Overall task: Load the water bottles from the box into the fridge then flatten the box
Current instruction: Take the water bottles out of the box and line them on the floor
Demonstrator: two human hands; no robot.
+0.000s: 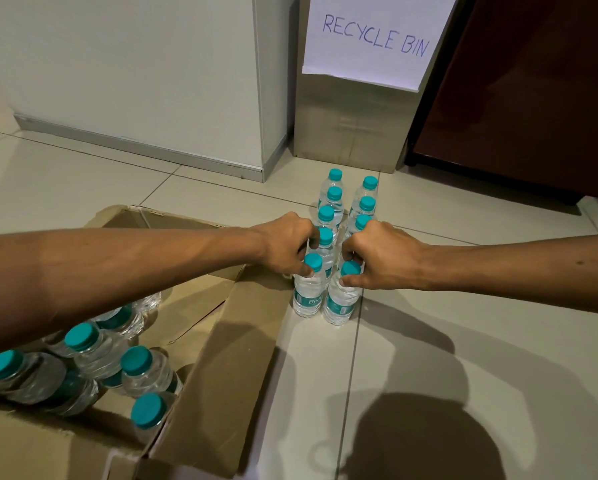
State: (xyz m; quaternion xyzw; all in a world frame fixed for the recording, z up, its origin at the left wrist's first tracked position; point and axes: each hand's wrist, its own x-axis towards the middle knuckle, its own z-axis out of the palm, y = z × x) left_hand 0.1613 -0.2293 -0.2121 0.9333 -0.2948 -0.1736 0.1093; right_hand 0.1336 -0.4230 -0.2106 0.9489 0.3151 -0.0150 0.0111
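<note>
Cardboard box [221, 358], brown corrugated, flaps open, lower left of frame; holds clear ribbed plastic water bottles [93, 355] with teal screw caps, several lying tilted against one another. Floor row [346, 216]: two columns of the same small bottles standing upright on pale glossy floor tiles [463, 341], centre of frame, running away toward the top. Left hand [287, 245], centre: fingers curled, thumb and fingertips pinching the neck just under the cap of the nearest left-column bottle [308, 292], clear with a teal label band. Right hand [380, 256], centre right: fingers curled round the cap and neck of the nearest right-column bottle [340, 301], which stands touching its neighbour. Both bottles stand just beside the box's right flap. White fridge [134, 74], smooth panel with grey base strip, upper left. Plain cardboard carton [353, 123], top centre, bearing a white paper sign [377, 36] hand-lettered "RECYCLE BIN". Dark red-brown cabinet [532, 98], upper right
</note>
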